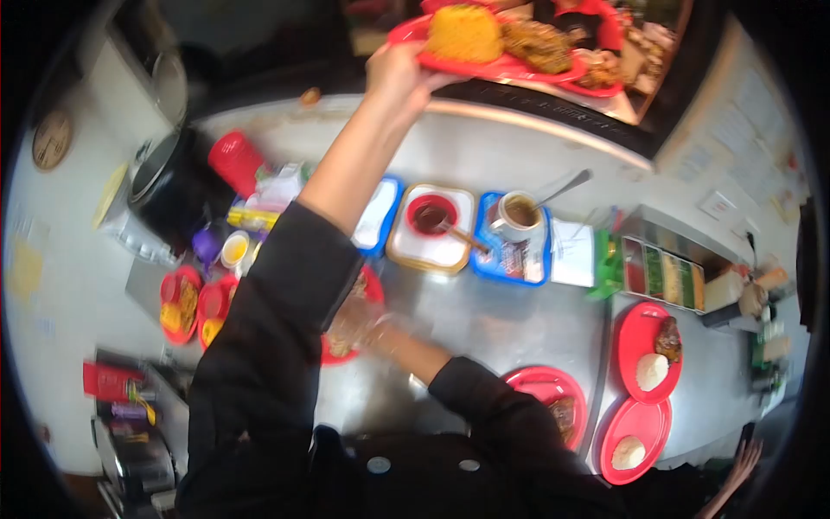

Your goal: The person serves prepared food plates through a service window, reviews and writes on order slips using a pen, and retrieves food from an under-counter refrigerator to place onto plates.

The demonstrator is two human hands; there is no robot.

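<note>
My left hand (399, 80) is raised at the serving window, its fingers closed on the rim of a red plate (421, 28). Yellow rice (465, 35) and browned meat (538, 48) lie on that plate. Lower down, my right hand (353, 323), seemingly in a clear glove, is over another red plate (373, 290) with food on it. Motion blurs its fingers, and my left sleeve covers part of that plate. A red plate with meat (546, 374) sits beside my right forearm.
A red sauce bowl (432, 214) and a white cup (517, 216) with a spoon stand on lids along the wall. Plates with white rice (651, 372) and a topping rack (661, 275) are at right. Another person's hand (743, 467) shows bottom right; a black pot (169, 177) stands left.
</note>
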